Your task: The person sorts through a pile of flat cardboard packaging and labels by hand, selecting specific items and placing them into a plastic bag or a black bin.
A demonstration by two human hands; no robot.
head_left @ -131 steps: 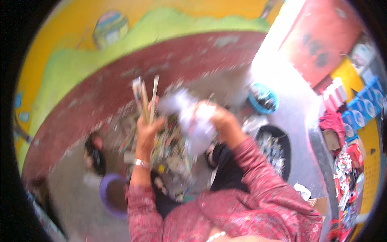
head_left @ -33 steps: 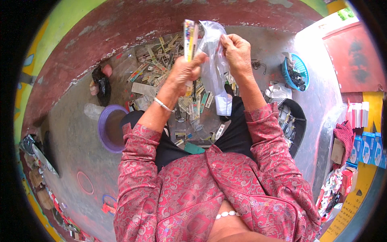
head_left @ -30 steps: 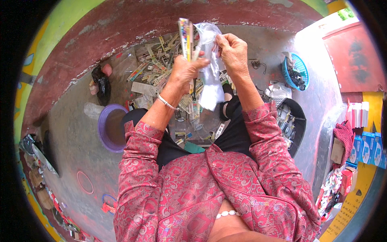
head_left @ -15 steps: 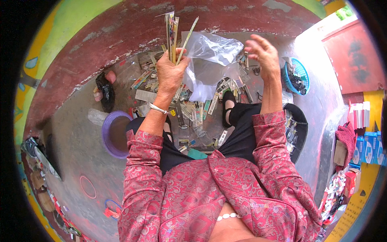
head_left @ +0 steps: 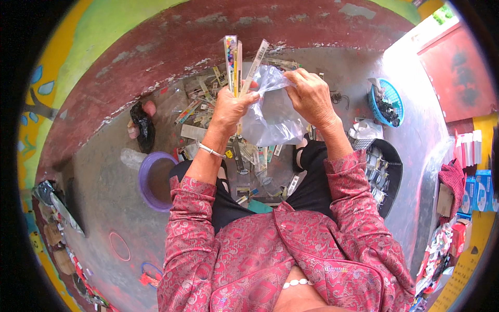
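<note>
My left hand [head_left: 228, 108] is closed around several long, narrow flat packets [head_left: 232, 62] that stand upright out of the fist. One pale packet [head_left: 256, 65] leans away to the right, between thumb and fingers. A clear plastic bag [head_left: 278, 127] hangs between my two hands, its upper left edge against my left fingers. At its upper right edge, my right hand [head_left: 313, 99] pinches the plastic with thumb and fingers. What the packets contain is too small to tell.
Many similar packets [head_left: 189, 112] lie scattered on the floor ahead of my feet. A purple basin [head_left: 143, 182] stands left of my legs. To the right are a black tub [head_left: 392, 182] holding small packs and a blue basket [head_left: 399, 99] with dark things inside.
My right hand has moved left and down and taken hold of the bag's edge; it was raised and open before. The packets in my left hand have turned and spread, and sit a little lower.
</note>
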